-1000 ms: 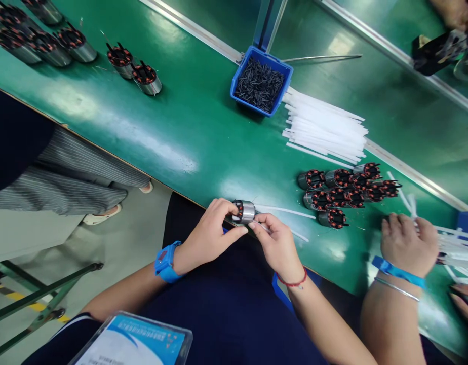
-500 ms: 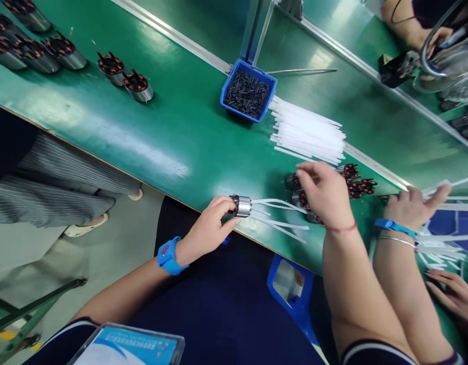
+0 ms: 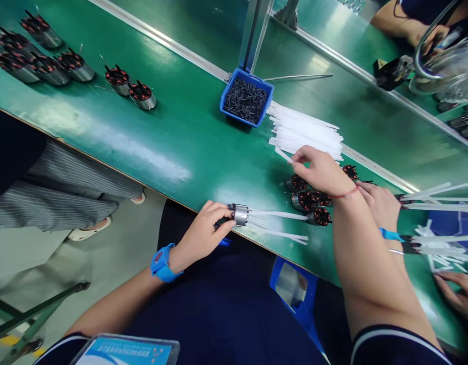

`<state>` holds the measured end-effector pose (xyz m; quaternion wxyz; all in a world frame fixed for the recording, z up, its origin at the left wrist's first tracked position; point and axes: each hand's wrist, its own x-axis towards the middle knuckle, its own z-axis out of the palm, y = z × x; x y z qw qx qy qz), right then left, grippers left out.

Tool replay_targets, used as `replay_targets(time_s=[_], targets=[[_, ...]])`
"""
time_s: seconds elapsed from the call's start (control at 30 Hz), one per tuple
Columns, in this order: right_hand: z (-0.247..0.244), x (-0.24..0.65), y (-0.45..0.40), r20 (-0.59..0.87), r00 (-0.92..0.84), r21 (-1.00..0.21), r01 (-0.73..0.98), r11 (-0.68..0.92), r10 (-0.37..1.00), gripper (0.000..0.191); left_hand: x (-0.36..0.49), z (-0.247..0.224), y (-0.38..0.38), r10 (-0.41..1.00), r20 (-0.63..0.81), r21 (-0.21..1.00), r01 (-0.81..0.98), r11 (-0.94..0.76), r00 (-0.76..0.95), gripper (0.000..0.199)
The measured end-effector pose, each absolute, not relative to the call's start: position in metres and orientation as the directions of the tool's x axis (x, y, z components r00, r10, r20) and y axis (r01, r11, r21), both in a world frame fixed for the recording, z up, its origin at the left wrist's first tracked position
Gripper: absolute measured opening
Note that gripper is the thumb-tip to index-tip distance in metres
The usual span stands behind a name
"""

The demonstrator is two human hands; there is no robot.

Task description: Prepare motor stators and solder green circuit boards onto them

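At the near edge of the bench (image 3: 173,137), a stator (image 3: 240,215) sits in my left hand (image 3: 205,228), its tubes (image 3: 277,214) running right toward a cluster of stators (image 3: 304,201). My right hand (image 3: 319,170) lies over part of that cluster, a single tube (image 3: 283,154) in its fingertips, before the tube stack (image 3: 304,133). Left of the stack, at the post's (image 3: 252,40) foot, stands a bin (image 3: 237,116) with short sleeves (image 3: 244,99) in it; farther left lie a stator pair (image 3: 143,97), then a larger group (image 3: 47,70).
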<state>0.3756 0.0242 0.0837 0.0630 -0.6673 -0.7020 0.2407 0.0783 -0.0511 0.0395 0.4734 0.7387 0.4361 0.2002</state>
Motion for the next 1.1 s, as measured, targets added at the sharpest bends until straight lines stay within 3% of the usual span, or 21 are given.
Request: replay_targets(time_s=[0.07, 0.13, 0.2, 0.37, 0.47, 0.77, 1.1], targets=[[0.104, 0.357, -0.008, -0.210, -0.167, -0.621, 0.784, 0.000, 0.963, 0.018, 0.075, 0.040, -0.051, 0.809, -0.137, 0.871, 0.458, -0.176, 0.571, 0.009], [0.115, 0.340, -0.040, -0.272, -0.277, -0.688, 0.725, 0.015, 0.922, 0.020, 0.073, 0.039, -0.051, 0.802, -0.146, 0.864, 0.470, -0.182, 0.579, 0.010], [0.115, 0.328, -0.067, -0.340, -0.311, -0.682, 0.732, -0.005, 0.887, 0.023, 0.073, 0.039, -0.051, 0.803, -0.146, 0.855, 0.482, -0.191, 0.578, 0.010], [0.094, 0.324, -0.106, -0.430, -0.062, -0.581, 0.783, -0.223, 0.901, 0.020, 0.073, 0.038, -0.051, 0.800, -0.149, 0.838, 0.503, -0.210, 0.582, 0.013], [0.084, 0.321, -0.111, -0.471, -0.028, -0.608, 0.734, -0.302, 0.882, 0.019, 0.073, 0.038, -0.051, 0.803, -0.156, 0.829, 0.519, -0.210, 0.575, 0.016], [0.060, 0.278, -0.089, -0.477, -0.144, -0.808, 0.461, -0.368, 0.867, 0.016, 0.071, 0.038, -0.050, 0.777, -0.134, 0.848, 0.476, -0.231, 0.615, 0.022], [0.052, 0.263, -0.094, -0.599, -0.137, -0.799, 0.040, -0.600, 0.789, 0.021, 0.073, 0.037, -0.051, 0.833, -0.119, 0.898, 0.416, -0.142, 0.541, 0.014]])
